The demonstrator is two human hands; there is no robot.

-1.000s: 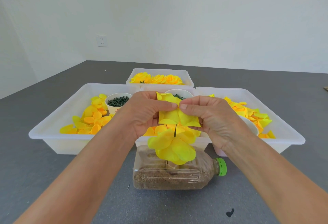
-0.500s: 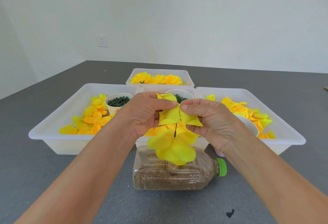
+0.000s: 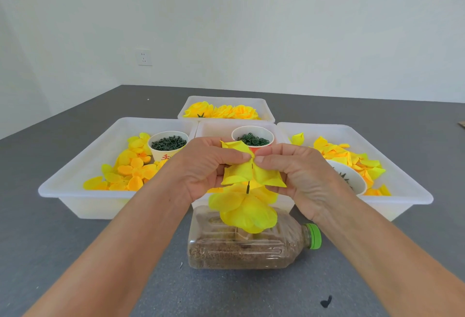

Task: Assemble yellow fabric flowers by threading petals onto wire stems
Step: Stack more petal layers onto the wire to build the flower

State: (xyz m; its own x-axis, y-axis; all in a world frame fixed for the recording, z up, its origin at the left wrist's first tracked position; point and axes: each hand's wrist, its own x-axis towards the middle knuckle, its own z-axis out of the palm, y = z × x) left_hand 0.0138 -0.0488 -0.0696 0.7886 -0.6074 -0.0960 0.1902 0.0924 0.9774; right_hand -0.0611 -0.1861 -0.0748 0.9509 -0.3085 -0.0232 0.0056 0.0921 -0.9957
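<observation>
Stem wire [image 3: 249, 183] is held upright, threaded through a yellow petal piece [image 3: 241, 173] pinched by left hand [image 3: 206, 168] and right hand [image 3: 297, 176] above a bottle [image 3: 251, 248] lying on the grey counter [image 3: 50, 228]; white bins [image 3: 83, 173] and wall behind.

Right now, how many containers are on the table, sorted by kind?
White plastic trays: 4
Paper cups and bowls holding green parts: 3
Clear bottle lying on its side: 1
Total: 8
</observation>
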